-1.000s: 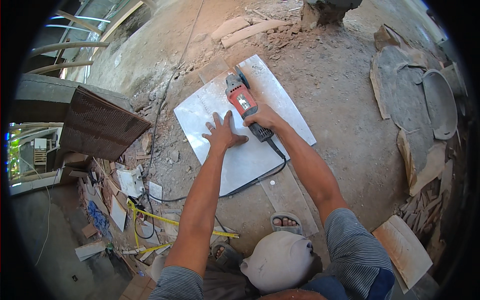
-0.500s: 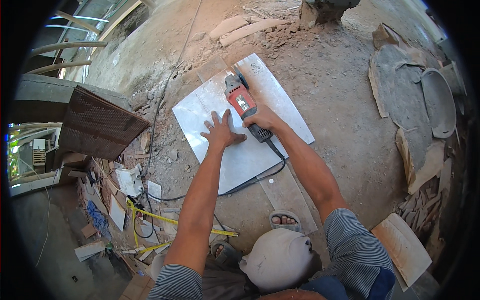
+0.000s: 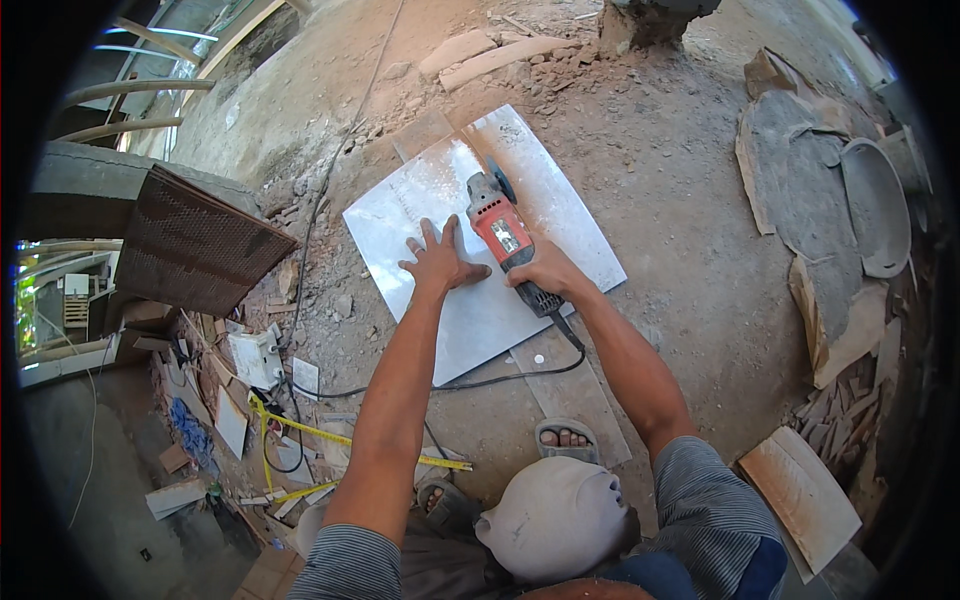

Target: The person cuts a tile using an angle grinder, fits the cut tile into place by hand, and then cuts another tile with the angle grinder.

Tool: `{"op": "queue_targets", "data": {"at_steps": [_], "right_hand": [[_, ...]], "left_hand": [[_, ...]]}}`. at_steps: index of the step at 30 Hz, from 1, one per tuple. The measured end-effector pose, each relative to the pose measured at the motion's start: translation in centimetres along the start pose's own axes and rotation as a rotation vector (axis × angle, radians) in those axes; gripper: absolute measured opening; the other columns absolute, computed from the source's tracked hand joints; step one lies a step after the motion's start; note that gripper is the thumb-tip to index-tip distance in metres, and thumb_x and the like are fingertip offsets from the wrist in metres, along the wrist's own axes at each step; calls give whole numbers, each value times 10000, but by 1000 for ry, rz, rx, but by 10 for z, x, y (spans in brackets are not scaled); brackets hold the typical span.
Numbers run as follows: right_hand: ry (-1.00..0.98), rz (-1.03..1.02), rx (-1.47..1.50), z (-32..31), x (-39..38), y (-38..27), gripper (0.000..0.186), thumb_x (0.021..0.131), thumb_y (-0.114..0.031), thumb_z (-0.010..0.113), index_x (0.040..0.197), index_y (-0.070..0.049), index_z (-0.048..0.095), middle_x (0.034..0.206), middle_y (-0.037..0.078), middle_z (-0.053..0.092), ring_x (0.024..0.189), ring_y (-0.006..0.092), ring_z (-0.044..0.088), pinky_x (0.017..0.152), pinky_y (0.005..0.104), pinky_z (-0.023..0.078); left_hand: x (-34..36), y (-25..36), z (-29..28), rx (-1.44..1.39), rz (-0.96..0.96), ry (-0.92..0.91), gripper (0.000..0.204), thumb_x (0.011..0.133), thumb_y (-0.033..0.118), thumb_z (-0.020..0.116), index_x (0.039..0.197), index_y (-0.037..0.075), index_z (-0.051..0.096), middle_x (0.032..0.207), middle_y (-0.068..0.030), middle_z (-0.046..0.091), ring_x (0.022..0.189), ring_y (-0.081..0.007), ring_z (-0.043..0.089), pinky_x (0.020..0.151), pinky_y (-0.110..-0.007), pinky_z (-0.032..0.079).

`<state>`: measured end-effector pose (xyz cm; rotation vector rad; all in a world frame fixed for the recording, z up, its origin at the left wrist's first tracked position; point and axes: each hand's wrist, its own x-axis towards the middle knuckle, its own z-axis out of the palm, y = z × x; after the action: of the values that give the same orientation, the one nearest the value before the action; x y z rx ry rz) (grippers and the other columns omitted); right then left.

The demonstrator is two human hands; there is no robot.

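You are running the red angle grinder [image 3: 503,232] along the pale floor tile [image 3: 480,250] lying on the dirt; since a second ago it is sitting no nearer the far edge, so the cut is barely advancing. Your right hand [image 3: 545,272] is closed round its handle, your left hand [image 3: 440,262] pressing flat, fingers spread. Open ground is lying right; rubble [image 3: 300,300] is crowding left

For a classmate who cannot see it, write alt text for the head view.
A person's right hand grips a red angle grinder on a pale tile lying on dusty ground, while the left hand presses flat on the tile.
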<state>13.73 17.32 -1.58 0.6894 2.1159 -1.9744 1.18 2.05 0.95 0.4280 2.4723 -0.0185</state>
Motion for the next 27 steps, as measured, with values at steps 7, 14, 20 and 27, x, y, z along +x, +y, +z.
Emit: {"op": "queue_targets", "data": {"at_steps": [7,14,20,27], "right_hand": [[-43,-24,45,0,37,-16,488,543,-181,768,962,14,609,819,109,651,734,211,612,683,315,487],[-48,-31,38,2,62,-22,436,541,-195,775,900,11,639,808,113,657,704,210,606,659,310,480],[-53,-23,59,2,52,-19,441,544,-195,775,905,18,637,810,125,655,717,218,611,666,320,483],[-41,14,5,-1,-12,7,630,526,-218,788,1068,23,574,913,144,656,833,252,632,768,325,488]], "left_hand": [[2,0,2,24,5,11,1209,520,614,810,1500,334,160,1576,-160,44,1390,-518,134,1028,-721,212],[2,0,3,27,5,14,1193,537,585,819,1501,327,165,1574,-164,42,1390,-517,135,1032,-715,214],[2,0,2,14,4,27,1196,528,577,826,1499,330,172,1572,-168,47,1390,-517,138,1030,-719,211],[3,-2,5,8,7,23,1212,507,589,824,1499,332,176,1572,-172,48,1391,-517,130,1031,-721,204]]}}
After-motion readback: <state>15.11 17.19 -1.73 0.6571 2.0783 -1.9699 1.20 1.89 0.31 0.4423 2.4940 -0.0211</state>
